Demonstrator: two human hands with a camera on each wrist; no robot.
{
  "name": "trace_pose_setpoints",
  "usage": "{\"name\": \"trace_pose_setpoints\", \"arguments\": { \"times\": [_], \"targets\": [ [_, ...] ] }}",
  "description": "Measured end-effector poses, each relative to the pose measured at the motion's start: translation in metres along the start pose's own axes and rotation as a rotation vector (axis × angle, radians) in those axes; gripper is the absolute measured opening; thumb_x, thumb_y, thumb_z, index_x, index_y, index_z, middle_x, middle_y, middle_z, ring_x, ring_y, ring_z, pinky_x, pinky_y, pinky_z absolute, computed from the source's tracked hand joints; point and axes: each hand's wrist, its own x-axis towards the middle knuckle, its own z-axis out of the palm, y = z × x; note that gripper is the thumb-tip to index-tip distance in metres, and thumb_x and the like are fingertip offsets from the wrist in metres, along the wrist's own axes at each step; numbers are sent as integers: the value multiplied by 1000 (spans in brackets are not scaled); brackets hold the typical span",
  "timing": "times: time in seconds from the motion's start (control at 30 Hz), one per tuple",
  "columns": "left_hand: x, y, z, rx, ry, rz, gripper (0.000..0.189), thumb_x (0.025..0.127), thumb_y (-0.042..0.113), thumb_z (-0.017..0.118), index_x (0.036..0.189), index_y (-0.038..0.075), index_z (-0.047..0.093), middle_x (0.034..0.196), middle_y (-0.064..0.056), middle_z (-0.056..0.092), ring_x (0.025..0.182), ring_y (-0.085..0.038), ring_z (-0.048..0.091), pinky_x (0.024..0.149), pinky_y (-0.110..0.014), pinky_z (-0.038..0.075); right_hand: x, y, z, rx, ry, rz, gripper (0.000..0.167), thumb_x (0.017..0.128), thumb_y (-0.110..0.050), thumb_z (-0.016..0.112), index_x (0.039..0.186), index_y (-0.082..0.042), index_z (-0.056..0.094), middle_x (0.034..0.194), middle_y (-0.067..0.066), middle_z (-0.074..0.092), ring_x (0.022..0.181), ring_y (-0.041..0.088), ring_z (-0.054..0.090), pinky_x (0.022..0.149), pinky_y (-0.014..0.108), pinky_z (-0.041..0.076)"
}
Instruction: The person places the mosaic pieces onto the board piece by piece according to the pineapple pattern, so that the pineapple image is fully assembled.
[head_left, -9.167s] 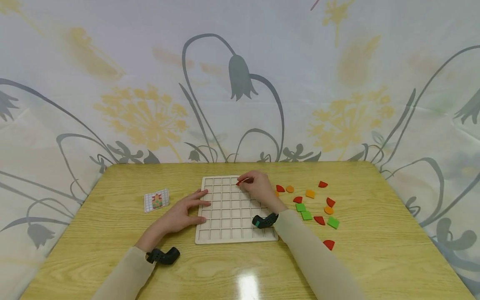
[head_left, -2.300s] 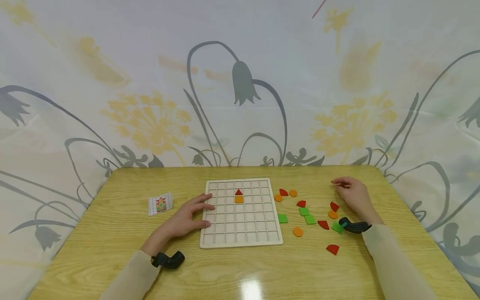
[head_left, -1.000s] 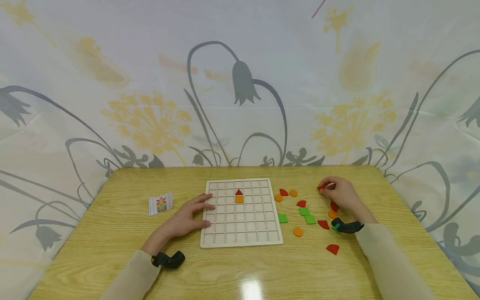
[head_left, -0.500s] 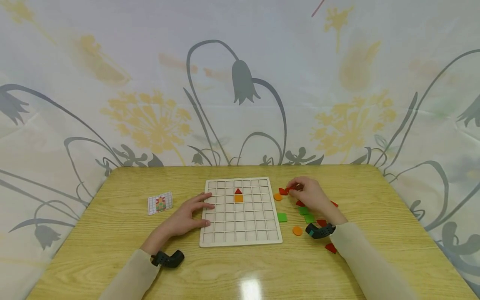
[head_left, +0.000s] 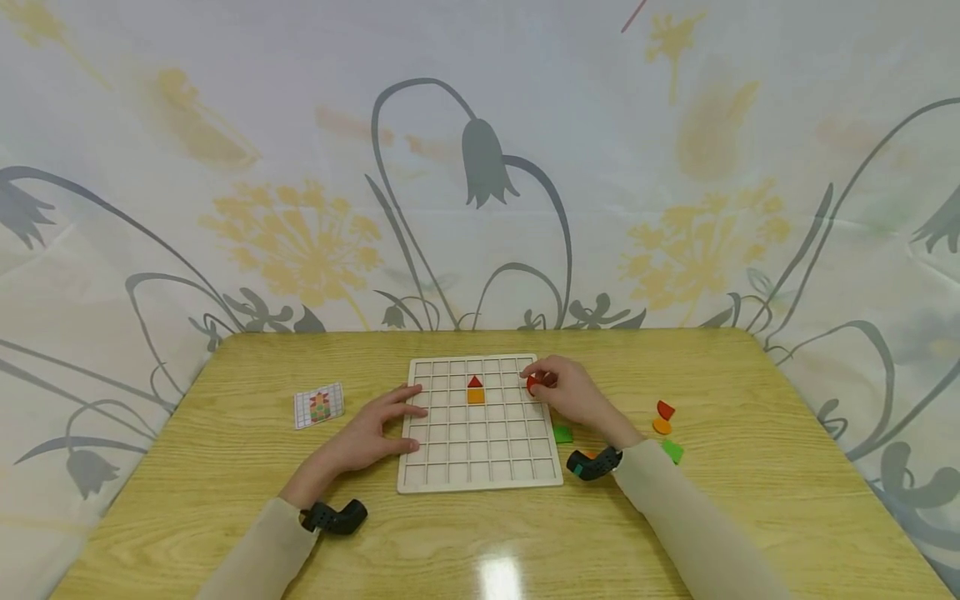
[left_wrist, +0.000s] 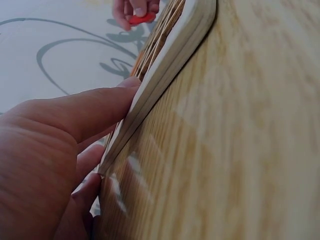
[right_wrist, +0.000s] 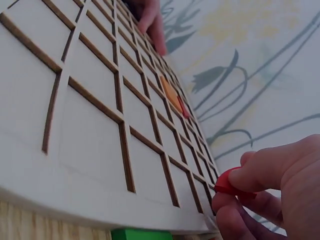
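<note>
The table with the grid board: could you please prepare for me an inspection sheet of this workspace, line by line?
Surface: table wood-grained, with a light reflection nearest the person.
Job's things: grid board bears a red triangle and an orange square in adjoining cells; pattern card lies to its left; loose pieces lie to its right, some possibly hidden by the right arm.
Clutter: nothing seen.
Hands: left hand rests fingers on the board's left edge; right hand pinches a red piece near the right edge.
Cables: nothing seen.
Surroundings: flower-patterned backdrop behind the table.
</note>
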Motion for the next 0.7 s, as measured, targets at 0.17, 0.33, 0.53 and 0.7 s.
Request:
{"name": "trace_pose_setpoints", "arguments": {
  "times": [0.17, 0.33, 0.53, 0.7],
  "targets": [
    [0, 0, 1, 15, 2, -3, 40, 91, 21, 75, 127, 6, 67, 157, -17, 35, 146, -43, 22, 110, -67, 22, 4, -5, 11, 76, -2, 32, 10, 91, -6, 71, 101, -8, 69, 95, 2, 69, 86, 19, 65, 79, 38, 54],
    [0, -2, 1, 15, 4, -8, 40, 91, 22, 75, 127, 7, 67, 157, -16, 35, 146, -43, 22, 110, -68, 21, 10, -8, 20, 101, -7, 49, 9, 90, -12, 75, 98, -13, 69, 91, -3, 68, 83, 16, 63, 78, 35, 53],
    [0, -2, 1, 19, -6, -16, 42, 90, 24, 76, 128, 8, 67, 159, -13, 34, 147, -40, 20, 111, -66, 21, 16, -11, 28, 73, -15, 40, 8, 91, -11, 74, 99, -14, 72, 93, -4, 69, 85, 14, 65, 78, 34, 54],
    [1, -1, 0, 19, -7, -9, 43, 89, 24, 76, 127, 7, 67, 158, -14, 34, 147, -40, 20, 111, -66, 21, 19, -11, 34, 73, -16, 20, 9, 92, -8, 72, 99, -13, 74, 95, -2, 70, 85, 13, 65, 77, 33, 54]
  ]
}}
